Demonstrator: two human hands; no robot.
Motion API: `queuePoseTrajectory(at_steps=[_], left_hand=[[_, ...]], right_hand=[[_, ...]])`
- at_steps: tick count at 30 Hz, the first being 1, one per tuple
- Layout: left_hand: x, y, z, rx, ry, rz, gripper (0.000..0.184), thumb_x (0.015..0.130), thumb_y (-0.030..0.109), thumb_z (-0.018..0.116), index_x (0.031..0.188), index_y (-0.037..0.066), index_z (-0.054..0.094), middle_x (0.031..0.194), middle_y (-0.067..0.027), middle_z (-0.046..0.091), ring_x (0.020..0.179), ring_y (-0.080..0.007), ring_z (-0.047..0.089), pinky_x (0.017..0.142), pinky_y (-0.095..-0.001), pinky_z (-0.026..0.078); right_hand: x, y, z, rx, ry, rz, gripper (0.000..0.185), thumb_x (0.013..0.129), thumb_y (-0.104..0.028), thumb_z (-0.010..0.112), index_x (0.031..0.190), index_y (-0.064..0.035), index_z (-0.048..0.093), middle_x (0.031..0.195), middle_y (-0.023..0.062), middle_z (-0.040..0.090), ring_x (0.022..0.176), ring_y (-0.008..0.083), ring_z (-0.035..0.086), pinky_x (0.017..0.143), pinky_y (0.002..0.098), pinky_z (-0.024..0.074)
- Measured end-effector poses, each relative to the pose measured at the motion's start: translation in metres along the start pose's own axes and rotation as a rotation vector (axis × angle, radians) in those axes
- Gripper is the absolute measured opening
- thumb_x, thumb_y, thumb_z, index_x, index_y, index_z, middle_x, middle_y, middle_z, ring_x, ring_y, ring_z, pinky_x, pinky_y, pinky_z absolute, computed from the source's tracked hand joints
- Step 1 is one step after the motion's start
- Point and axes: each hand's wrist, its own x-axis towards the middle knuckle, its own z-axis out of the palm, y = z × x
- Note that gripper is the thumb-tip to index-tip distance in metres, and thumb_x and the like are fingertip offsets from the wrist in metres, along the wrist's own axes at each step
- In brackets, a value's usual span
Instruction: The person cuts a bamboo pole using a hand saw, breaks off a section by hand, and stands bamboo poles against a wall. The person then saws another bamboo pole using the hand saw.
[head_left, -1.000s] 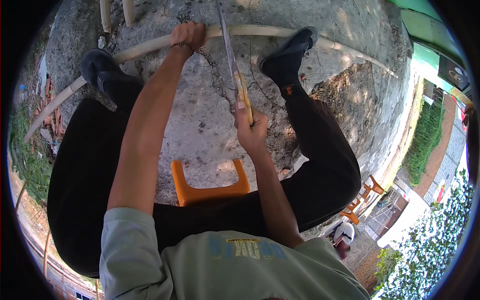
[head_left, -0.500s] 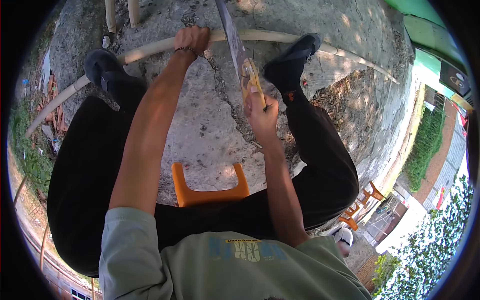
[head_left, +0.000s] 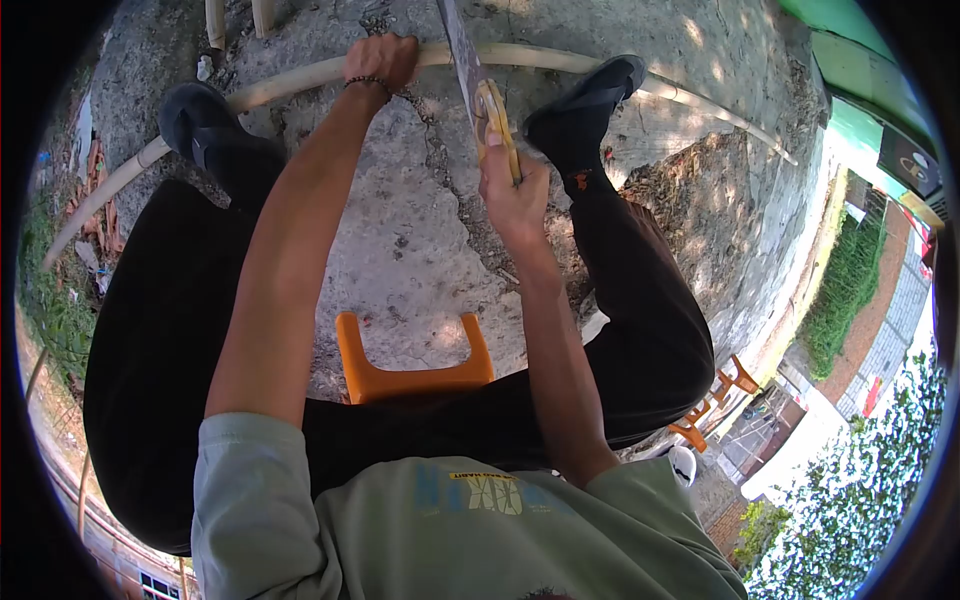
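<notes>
A long pale bamboo pole (head_left: 290, 84) lies across the ground in front of me, curved by the lens. My left hand (head_left: 382, 60) is wrapped around it, left of the saw. My right hand (head_left: 515, 195) grips the yellow handle of a hand saw (head_left: 461, 52). The saw's blade crosses the pole just right of my left hand and runs out of the top of the view. Whether the teeth have cut into the pole cannot be seen. My two dark shoes, the left shoe (head_left: 197, 120) and the right shoe (head_left: 590, 100), are at the pole on either side.
An orange plastic stool (head_left: 415, 382) is under me. Two more pole ends (head_left: 215, 25) show at the top left. Cracked concrete (head_left: 400, 220) has a broken patch of dirt and leaves (head_left: 700, 190) on the right. Another orange stool (head_left: 738, 375) stands farther right, near grass (head_left: 845, 300).
My right hand and the saw have slid a little forward, away from me, across the pole. My left hand keeps its hold. The whole view has shifted slightly.
</notes>
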Motion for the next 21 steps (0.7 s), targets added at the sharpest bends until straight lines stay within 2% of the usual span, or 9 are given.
queuePoseTrajectory(at_steps=[2, 4, 5, 7, 9, 11, 14, 19, 21], left_hand=[[0.004, -0.002, 0.001, 0.032, -0.008, -0.032, 0.016, 0.086, 0.03, 0.068, 0.092, 0.016, 0.073, 0.092, -0.0115, 0.074, 0.089, -0.0306, 0.073, 0.078, -0.0441, 0.057], [-0.002, 0.001, 0.002, 0.017, -0.037, -0.046, 0.015, 0.086, 0.029, 0.067, 0.091, 0.015, 0.073, 0.092, -0.0118, 0.074, 0.089, -0.0305, 0.073, 0.078, -0.044, 0.057], [0.002, 0.0, 0.001, 0.016, -0.03, -0.051, 0.014, 0.087, 0.028, 0.067, 0.09, 0.015, 0.073, 0.092, -0.012, 0.074, 0.089, -0.0303, 0.073, 0.078, -0.0439, 0.057], [0.001, -0.001, 0.007, 0.007, 0.013, -0.02, 0.026, 0.083, 0.036, 0.074, 0.095, 0.014, 0.07, 0.086, -0.0125, 0.072, 0.083, -0.0334, 0.072, 0.07, -0.0449, 0.058], [-0.001, 0.001, -0.003, -0.002, 0.014, -0.034, 0.012, 0.086, 0.026, 0.067, 0.09, 0.015, 0.072, 0.088, -0.0127, 0.073, 0.085, -0.0304, 0.073, 0.075, -0.0437, 0.057], [0.001, 0.0, -0.002, 0.001, 0.029, -0.037, 0.013, 0.085, 0.026, 0.068, 0.091, 0.015, 0.072, 0.088, -0.0125, 0.073, 0.085, -0.0302, 0.073, 0.074, -0.0438, 0.057], [-0.001, 0.002, -0.004, 0.002, 0.033, -0.023, 0.015, 0.086, 0.028, 0.067, 0.092, 0.015, 0.072, 0.088, -0.0121, 0.073, 0.085, -0.0296, 0.073, 0.074, -0.0437, 0.057], [-0.004, -0.003, 0.008, -0.003, 0.025, -0.024, 0.015, 0.086, 0.027, 0.065, 0.09, 0.015, 0.072, 0.087, -0.0123, 0.074, 0.084, -0.0294, 0.073, 0.074, -0.0437, 0.057], [0.001, -0.005, 0.008, -0.029, 0.055, -0.015, 0.021, 0.082, 0.033, 0.072, 0.089, 0.014, 0.068, 0.083, -0.0133, 0.071, 0.081, -0.033, 0.072, 0.07, -0.0455, 0.057]], right_hand=[[-0.048, 0.002, -0.011, 0.219, 0.026, 0.139, 0.049, 0.101, -0.03, 0.059, 0.06, -0.0035, 0.052, 0.053, -0.0031, 0.046, 0.05, 0.0038, 0.04, 0.046, 0.0274, 0.0299], [-0.092, 0.01, -0.029, 0.14, 0.004, 0.104, 0.048, 0.101, -0.029, 0.059, 0.06, -0.0048, 0.051, 0.053, -0.0032, 0.047, 0.05, 0.0028, 0.042, 0.046, 0.0256, 0.0301], [-0.095, 0.012, -0.028, 0.136, 0.003, 0.111, 0.048, 0.101, -0.029, 0.059, 0.06, -0.0048, 0.051, 0.053, -0.0032, 0.047, 0.05, 0.0028, 0.042, 0.046, 0.0256, 0.0301], [-0.089, 0.009, -0.019, 0.157, 0.022, 0.07, 0.05, 0.101, -0.028, 0.058, 0.058, -0.005, 0.048, 0.052, -0.0039, 0.043, 0.049, 0.0036, 0.039, 0.045, 0.0278, 0.0282], [-0.044, 0.01, 0.003, -0.024, 0.009, -0.071, 0.052, 0.101, -0.028, 0.059, 0.056, -0.0048, 0.045, 0.051, -0.0041, 0.039, 0.049, 0.0048, 0.035, 0.045, 0.0306, 0.026], [0.006, -0.016, 0.025, -0.033, 0.016, -0.081, 0.053, 0.101, -0.028, 0.059, 0.056, -0.004, 0.044, 0.05, -0.0038, 0.037, 0.049, 0.0057, 0.033, 0.045, 0.0328, 0.0243], [0.016, -0.015, 0.018, -0.037, 0.01, -0.087, 0.051, 0.101, -0.028, 0.059, 0.058, -0.0029, 0.047, 0.051, -0.0037, 0.039, 0.05, 0.0054, 0.034, 0.045, 0.0319, 0.0261], [-0.076, 0.015, -0.013, 0.148, 0.001, 0.103, 0.046, 0.102, -0.025, 0.057, 0.063, -0.0025, 0.053, 0.054, -0.004, 0.044, 0.052, 0.0037, 0.039, 0.046, 0.0277, 0.0302], [-0.085, 0.016, -0.009, 0.128, 0.028, 0.071, 0.045, 0.103, -0.023, 0.056, 0.062, -0.0033, 0.053, 0.053, -0.0041, 0.044, 0.053, 0.0031, 0.04, 0.047, 0.0264, 0.0302]])
